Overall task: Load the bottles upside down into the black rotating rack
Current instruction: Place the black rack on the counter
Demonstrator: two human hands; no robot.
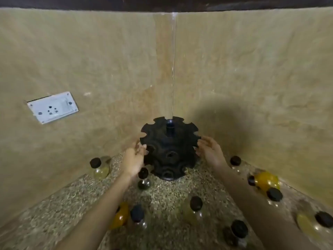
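Rack (169, 150) stands upright in the corner where two beige stone walls (90, 60) meet, at the far end of a speckled counter (162, 192). It is black, with a notched top disc, a short centre post and rings of round sockets lower down; every notch and socket in view is bare. Left hand (134, 159) is at the rack's left side with fingers spread, fingertips at or just off the disc's edge; whether they touch is blurred. Right hand (210, 151) mirrors it on the right side, fingers spread and loosely curved toward the rim, holding nothing. Both bare forearms reach in from the bottom of the view.

Bottles stand upright on the counter around the rack, all with black caps. One small clear bottle (143, 178) sits just in front of the rack, near the left wrist. A clear bottle (100, 166) stands by the left wall. An orange-filled bottle (120, 216) and a clear one (137, 215) sit near the left forearm. A pale one (194, 207) stands between the arms, with another (238, 231) nearer the camera. Along the right wall are a clear bottle (236, 162), an orange bottle (264, 180), a further capped bottle (274, 194) and a yellowish one (317, 221).

A white socket plate (52, 107) is fixed to the left wall.
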